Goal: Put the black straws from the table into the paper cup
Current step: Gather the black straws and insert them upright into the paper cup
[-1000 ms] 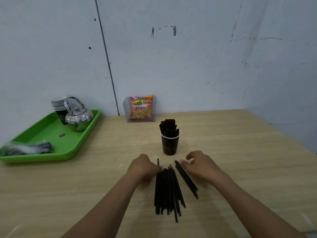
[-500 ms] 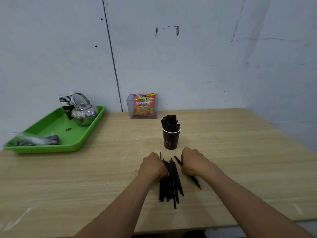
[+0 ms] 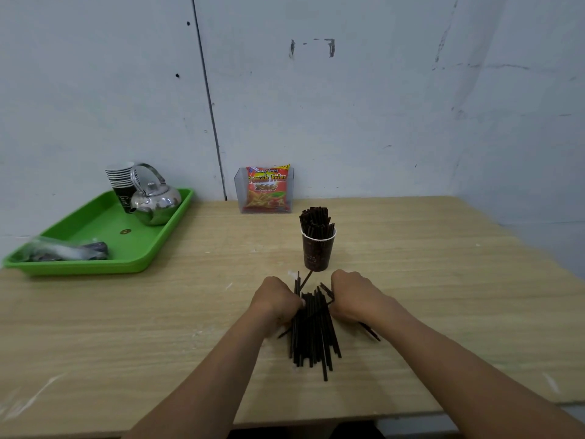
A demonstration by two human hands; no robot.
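Note:
A pile of several black straws [image 3: 313,331] lies on the wooden table [image 3: 443,280] between my two hands. My left hand [image 3: 275,301] has its fingers curled against the left side of the pile's far end. My right hand [image 3: 354,294] curls around the right side of the pile, with one straw sticking out under its wrist. Just beyond the hands stands a dark paper cup [image 3: 317,250] with a white rim, holding a bunch of black straws upright.
A green tray [image 3: 104,242] at the back left carries a steel kettle [image 3: 155,198], a stack of paper cups [image 3: 122,182] and a plastic bag [image 3: 63,251]. A clear holder with a red snack packet [image 3: 267,190] stands by the wall.
Both hands have drawn closer together, squeezing the scattered straws into one tighter bundle. The camera has tilted, so the table's near edge shows.

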